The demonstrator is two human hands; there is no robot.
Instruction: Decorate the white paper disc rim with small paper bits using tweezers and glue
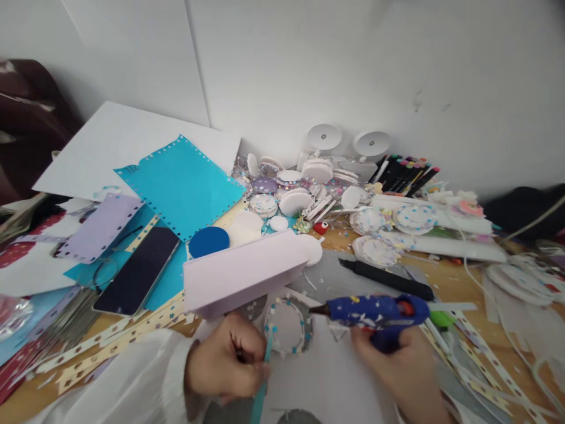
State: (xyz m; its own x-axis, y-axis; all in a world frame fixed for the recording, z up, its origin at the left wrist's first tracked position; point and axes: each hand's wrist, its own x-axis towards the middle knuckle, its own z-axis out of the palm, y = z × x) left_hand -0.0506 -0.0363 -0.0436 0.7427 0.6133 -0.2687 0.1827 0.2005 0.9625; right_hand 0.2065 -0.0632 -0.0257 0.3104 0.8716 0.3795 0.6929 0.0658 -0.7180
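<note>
My left hand [236, 359] is closed in a pinch on a narrow teal paper strip [261, 394], which stands up past the fingertips. In my right hand [399, 365] is a blue hot glue gun [366, 310], its nozzle pointing left and a pale glue stick [452, 306] sticking out of its back. Between the hands lies a white round disc [289, 325] edged with small blue and white bits, close to the strip and the nozzle. It rests on white paper [331, 383]. A long pale lilac box [247, 271] lies just beyond my left hand.
Left of the box are a phone [139, 271], a blue disc [209, 242] and a turquoise sheet [183, 188] with punched edges. Many decorated white discs [295, 201] pile up by the wall. A black craft knife [388, 280] and marker pens [406, 175] are at right.
</note>
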